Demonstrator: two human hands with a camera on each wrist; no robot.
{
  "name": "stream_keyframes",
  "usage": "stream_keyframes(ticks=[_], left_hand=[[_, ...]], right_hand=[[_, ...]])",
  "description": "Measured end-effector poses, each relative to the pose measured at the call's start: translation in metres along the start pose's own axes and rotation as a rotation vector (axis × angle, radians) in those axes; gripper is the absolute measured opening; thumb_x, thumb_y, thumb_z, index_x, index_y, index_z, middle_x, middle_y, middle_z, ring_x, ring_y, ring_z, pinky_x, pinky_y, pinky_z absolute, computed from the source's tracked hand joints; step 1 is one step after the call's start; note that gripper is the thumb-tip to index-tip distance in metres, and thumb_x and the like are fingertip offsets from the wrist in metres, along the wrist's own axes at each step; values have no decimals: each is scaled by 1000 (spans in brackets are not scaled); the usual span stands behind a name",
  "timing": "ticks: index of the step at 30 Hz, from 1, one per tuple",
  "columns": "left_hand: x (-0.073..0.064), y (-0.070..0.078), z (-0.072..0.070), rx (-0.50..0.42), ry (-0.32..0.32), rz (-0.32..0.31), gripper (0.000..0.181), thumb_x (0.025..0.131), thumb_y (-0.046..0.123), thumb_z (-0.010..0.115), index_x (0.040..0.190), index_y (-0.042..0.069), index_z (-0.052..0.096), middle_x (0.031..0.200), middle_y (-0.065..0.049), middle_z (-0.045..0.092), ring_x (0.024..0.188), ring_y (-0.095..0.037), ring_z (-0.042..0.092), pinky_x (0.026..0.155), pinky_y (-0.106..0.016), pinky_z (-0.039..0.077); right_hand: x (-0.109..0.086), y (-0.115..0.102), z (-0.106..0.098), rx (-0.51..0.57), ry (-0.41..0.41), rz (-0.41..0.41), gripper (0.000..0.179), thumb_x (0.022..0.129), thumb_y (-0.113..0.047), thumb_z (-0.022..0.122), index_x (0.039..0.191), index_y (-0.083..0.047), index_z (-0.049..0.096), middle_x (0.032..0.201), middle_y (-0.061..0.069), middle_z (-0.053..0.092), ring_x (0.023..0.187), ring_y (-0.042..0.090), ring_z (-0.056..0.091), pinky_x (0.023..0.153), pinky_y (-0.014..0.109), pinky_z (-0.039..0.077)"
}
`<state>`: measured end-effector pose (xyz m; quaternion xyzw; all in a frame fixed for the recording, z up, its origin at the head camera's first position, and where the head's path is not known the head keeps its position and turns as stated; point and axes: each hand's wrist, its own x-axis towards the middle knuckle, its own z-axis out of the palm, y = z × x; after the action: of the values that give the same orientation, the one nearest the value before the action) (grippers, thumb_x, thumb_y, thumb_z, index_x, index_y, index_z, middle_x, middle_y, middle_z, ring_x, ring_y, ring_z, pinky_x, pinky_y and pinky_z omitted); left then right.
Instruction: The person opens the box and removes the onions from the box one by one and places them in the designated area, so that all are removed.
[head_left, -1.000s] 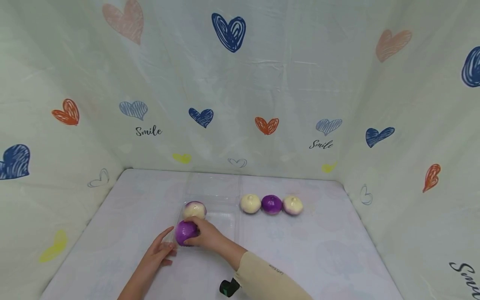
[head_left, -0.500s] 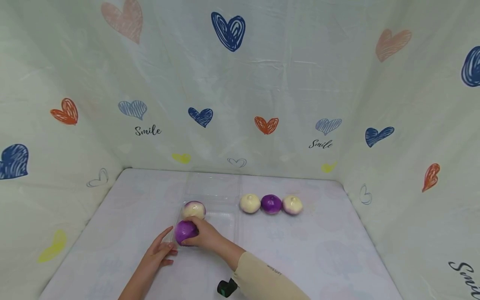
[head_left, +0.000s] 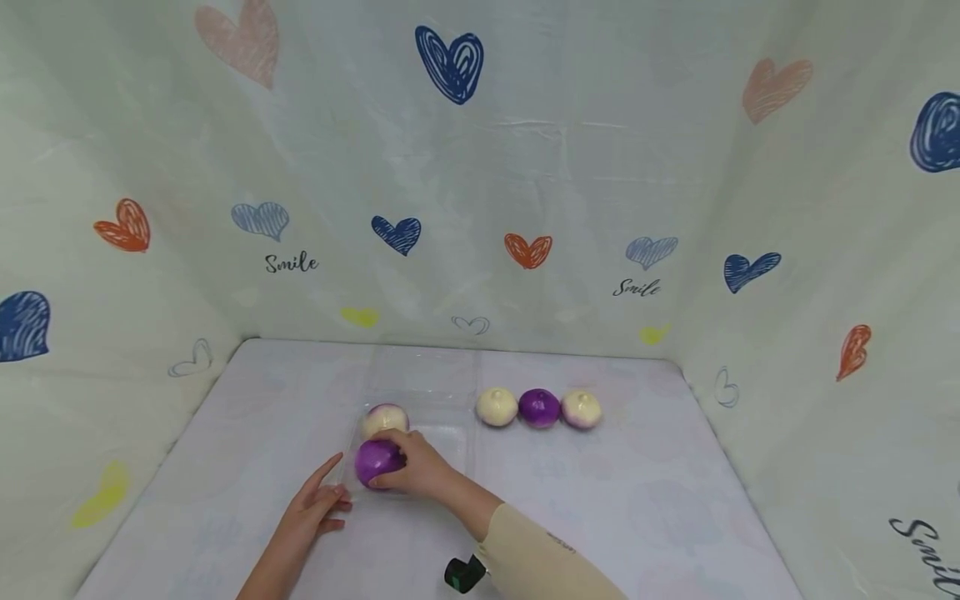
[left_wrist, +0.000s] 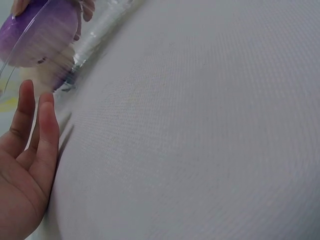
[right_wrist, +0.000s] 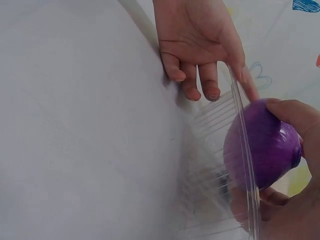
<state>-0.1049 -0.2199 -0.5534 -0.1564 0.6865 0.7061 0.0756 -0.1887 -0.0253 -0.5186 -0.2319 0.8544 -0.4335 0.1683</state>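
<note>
Your right hand [head_left: 423, 467] has a purple onion [head_left: 377, 463] gripped, thumb on the near side, fingers on the far side. That onion sits at the near-left corner of the clear plastic clamshell [head_left: 446, 437], partly below the rim; your right wrist view shows the clear wall crossing in front of its lower part. Can't tell if it touches the bottom.

Your left hand [head_left: 311, 504] holds nothing: fingers extended and spread, palm toward the clamshell, just outside its left corner. Can't confirm fingertip contact with the wall.

A cream-and-purple onion [head_left: 385, 419] lies in the clamshell directly behind the gripped one. Clamshell lid [head_left: 423, 367] is folded back, flat on the far side.

Right of the clamshell, you've got three in a close row on the white-covered table [head_left: 637, 500]: cream onion [head_left: 497, 407], second purple onion [head_left: 539, 408], cream onion with a purplish base [head_left: 582, 409]. Heart-print curtain [head_left: 330, 125] behind. Small black object [head_left: 464, 575] beside your beige right sleeve [head_left: 543, 554].
</note>
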Motion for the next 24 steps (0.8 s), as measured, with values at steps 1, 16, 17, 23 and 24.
stream_keyframes(ticks=[1, 16, 17, 23, 24], left_hand=[[0, 0, 1, -1, 7, 2, 54, 101, 14, 51, 151, 12, 32, 96, -8, 63, 86, -16, 61, 68, -31, 54], [0, -1, 1, 21, 11, -48, 53, 103, 21, 49, 152, 17, 31, 95, -5, 63, 87, -15, 60, 69, -31, 52], [0, -1, 1, 17, 10, -47, 53, 103, 21, 49, 152, 17, 31, 95, -5, 63, 87, -15, 60, 69, -30, 52], [0, -2, 1, 18, -1, -42, 53, 103, 22, 49, 153, 18, 29, 96, -5, 62, 88, -14, 59, 70, -30, 52], [-1, -2, 1, 21, -1, -43, 53, 103, 22, 48, 152, 18, 29, 96, -5, 61, 88, -14, 59, 71, -30, 52]], right_hand=[[-1, 0, -2, 6, -2, 4, 60, 76, -28, 84, 130, -29, 57, 114, 3, 51, 106, 17, 54, 88, 36, 48], [-26, 7, -39, 73, 3, 17, 60, 78, -31, 83, 132, -37, 57, 113, 1, 44, 111, 23, 51, 90, 45, 49], [-27, 8, -42, 74, 8, 17, 60, 78, -30, 83, 132, -37, 57, 113, 0, 44, 111, 23, 51, 90, 44, 48], [-35, 15, -58, 84, 46, 15, 59, 80, -30, 82, 133, -37, 56, 114, 1, 43, 112, 24, 50, 91, 44, 48], [-37, 17, -60, 84, 52, 16, 59, 80, -30, 82, 133, -37, 56, 115, 1, 43, 112, 24, 50, 92, 44, 48]])
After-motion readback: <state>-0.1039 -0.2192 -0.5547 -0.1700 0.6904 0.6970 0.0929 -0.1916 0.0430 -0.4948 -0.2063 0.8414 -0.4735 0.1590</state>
